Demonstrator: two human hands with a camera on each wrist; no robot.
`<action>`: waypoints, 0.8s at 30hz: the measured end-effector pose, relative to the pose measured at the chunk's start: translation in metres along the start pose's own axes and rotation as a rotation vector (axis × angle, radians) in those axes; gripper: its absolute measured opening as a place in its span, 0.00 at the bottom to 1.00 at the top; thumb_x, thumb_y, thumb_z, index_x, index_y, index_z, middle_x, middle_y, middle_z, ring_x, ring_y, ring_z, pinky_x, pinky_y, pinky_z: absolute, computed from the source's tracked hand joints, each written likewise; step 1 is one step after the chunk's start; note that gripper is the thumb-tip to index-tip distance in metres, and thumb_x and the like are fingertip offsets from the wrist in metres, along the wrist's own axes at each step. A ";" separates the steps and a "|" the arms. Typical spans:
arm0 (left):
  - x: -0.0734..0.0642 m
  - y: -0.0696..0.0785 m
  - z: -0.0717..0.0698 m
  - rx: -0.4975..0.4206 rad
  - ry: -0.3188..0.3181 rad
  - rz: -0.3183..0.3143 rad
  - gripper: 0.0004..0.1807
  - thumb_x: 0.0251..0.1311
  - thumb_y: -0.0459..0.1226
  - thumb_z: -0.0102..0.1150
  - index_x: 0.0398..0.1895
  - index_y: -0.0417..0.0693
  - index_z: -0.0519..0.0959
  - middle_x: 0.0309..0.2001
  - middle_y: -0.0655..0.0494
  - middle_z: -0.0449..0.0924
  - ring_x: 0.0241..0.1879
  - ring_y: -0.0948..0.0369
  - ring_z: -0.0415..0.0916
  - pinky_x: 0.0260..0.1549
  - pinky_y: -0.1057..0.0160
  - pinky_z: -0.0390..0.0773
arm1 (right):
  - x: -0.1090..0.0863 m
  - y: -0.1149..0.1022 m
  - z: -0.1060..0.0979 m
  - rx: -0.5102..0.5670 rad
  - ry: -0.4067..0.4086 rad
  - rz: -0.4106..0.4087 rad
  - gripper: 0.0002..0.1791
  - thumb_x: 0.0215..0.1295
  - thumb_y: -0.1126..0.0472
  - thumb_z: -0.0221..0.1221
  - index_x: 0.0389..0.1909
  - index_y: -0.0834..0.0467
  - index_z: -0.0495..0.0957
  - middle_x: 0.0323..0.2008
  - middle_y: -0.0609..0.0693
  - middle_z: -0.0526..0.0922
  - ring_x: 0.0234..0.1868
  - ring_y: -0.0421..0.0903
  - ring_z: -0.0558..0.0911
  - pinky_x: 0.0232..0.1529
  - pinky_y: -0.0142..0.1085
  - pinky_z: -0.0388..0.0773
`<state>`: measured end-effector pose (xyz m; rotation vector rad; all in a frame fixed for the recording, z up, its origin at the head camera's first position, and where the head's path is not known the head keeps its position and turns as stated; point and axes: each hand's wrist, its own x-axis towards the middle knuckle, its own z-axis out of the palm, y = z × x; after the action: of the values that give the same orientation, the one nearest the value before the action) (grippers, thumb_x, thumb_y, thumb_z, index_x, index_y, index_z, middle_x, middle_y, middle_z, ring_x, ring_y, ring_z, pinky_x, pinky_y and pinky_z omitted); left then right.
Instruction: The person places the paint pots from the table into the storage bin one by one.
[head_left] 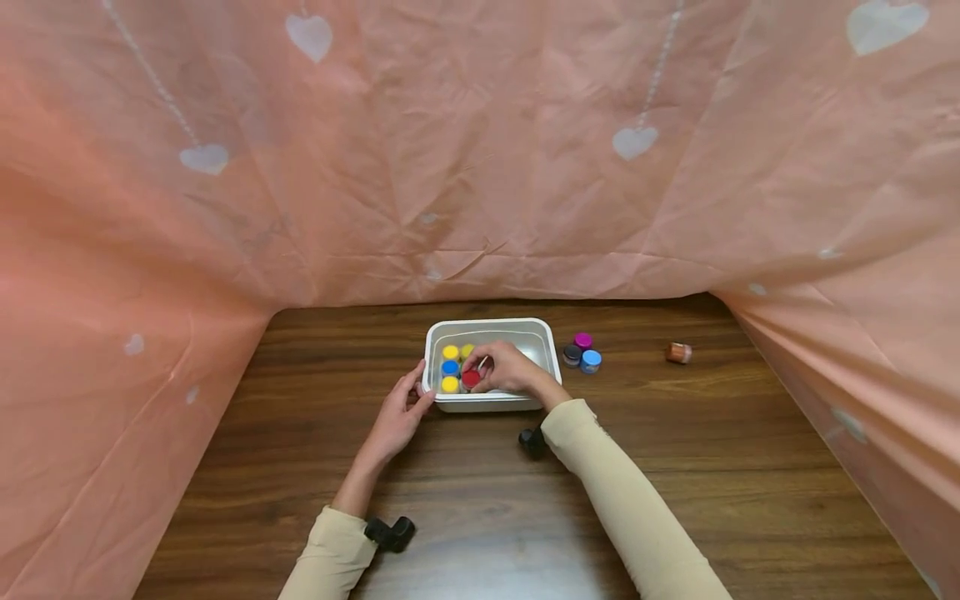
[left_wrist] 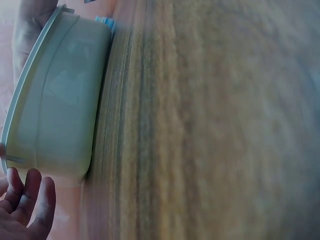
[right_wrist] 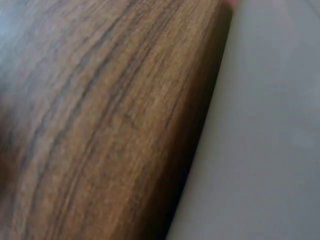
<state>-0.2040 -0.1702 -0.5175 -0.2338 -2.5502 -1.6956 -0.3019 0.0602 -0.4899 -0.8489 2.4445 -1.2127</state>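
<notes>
A white plastic tub (head_left: pixel 495 406) stands on the table. My right hand (head_left: pixel 510 369) reaches in over its near rim and pinches a small jar with a red lid (head_left: pixel 470 379). Beside that jar, along the tub's left side, are small jars with yellow lids (head_left: pixel 450 385) and one with a blue lid (head_left: pixel 450 367). At the tub's near left corner my left hand (head_left: pixel 397 414) holds the outside, thumb and fingers about the corner. In the left wrist view its fingertips (left_wrist: pixel 33 175) meet the tub's end (left_wrist: pixel 65 100). The right wrist view shows only the tub's wall (right_wrist: pixel 265 125) and wood.
Right of the tub three small jars stand together, with magenta (head_left: pixel 582 340), black (head_left: pixel 572 354) and light blue (head_left: pixel 591 360) lids. Farther right a brown-orange jar (head_left: pixel 678 353) lies on its side. A pink cloth (head_left: pixel 480 208) encloses the back and sides of the wooden table (head_left: pixel 465 517).
</notes>
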 end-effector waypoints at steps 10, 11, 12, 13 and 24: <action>-0.001 0.002 0.001 -0.006 -0.001 -0.013 0.33 0.74 0.32 0.58 0.79 0.38 0.62 0.44 0.48 0.69 0.48 0.54 0.70 0.38 0.71 0.72 | 0.003 -0.001 0.004 -0.044 -0.023 0.027 0.18 0.49 0.72 0.78 0.42 0.59 0.88 0.34 0.51 0.81 0.30 0.38 0.78 0.35 0.28 0.77; 0.000 0.003 0.001 -0.009 -0.001 -0.014 0.33 0.74 0.32 0.58 0.79 0.38 0.62 0.44 0.48 0.69 0.48 0.54 0.69 0.38 0.71 0.72 | 0.004 -0.001 0.003 -0.058 -0.023 0.024 0.17 0.49 0.72 0.78 0.41 0.59 0.88 0.34 0.51 0.81 0.30 0.38 0.78 0.36 0.29 0.77; 0.000 0.003 0.001 -0.011 -0.001 -0.015 0.33 0.74 0.32 0.58 0.79 0.39 0.62 0.44 0.48 0.69 0.48 0.54 0.69 0.38 0.71 0.72 | 0.004 -0.001 0.003 -0.071 -0.023 0.020 0.17 0.49 0.72 0.78 0.41 0.58 0.88 0.35 0.51 0.81 0.30 0.38 0.77 0.36 0.29 0.77; 0.000 0.004 0.001 -0.013 -0.001 -0.019 0.33 0.74 0.32 0.58 0.79 0.39 0.62 0.44 0.48 0.69 0.48 0.54 0.69 0.38 0.71 0.72 | 0.004 -0.001 0.002 -0.084 -0.024 0.014 0.17 0.49 0.72 0.78 0.41 0.58 0.88 0.35 0.51 0.81 0.29 0.38 0.77 0.35 0.29 0.77; -0.002 0.002 0.002 -0.005 0.005 -0.015 0.32 0.73 0.31 0.58 0.78 0.37 0.63 0.43 0.47 0.70 0.48 0.54 0.71 0.40 0.70 0.73 | 0.007 0.002 0.006 -0.125 -0.046 0.042 0.16 0.50 0.71 0.78 0.40 0.57 0.89 0.35 0.51 0.80 0.26 0.39 0.78 0.33 0.29 0.78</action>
<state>-0.2020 -0.1682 -0.5166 -0.2100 -2.5508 -1.7058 -0.3057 0.0534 -0.4951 -0.8445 2.5089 -1.0238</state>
